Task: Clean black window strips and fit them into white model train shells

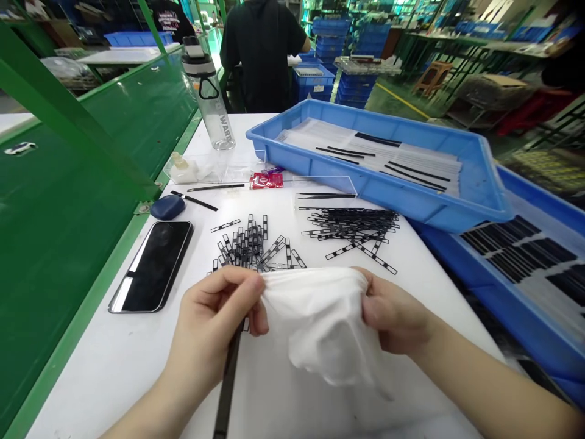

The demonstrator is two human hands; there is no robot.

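Observation:
A white cloth [326,323] is stretched between my two hands above the table, its lower part hanging loose and crumpled. My left hand [219,311] pinches its left upper corner between thumb and fingers. On the other side my right hand [393,311] grips the right corner, fingers closed. A long black strip [230,384] runs from under my left hand toward the near edge; whether that hand holds it, I cannot tell. Just beyond the cloth lie a heap of short black frame-like pieces [249,244] and a pile of longer ones [351,225].
A phone [152,268] and a dark blue case [167,207] lie left on the white table [109,366]. Behind stand a water bottle [212,110], a red packet [266,180] and a blue tray [375,177] of strips. Another blue tray [562,329] sits lower right. A person [260,55] is ahead.

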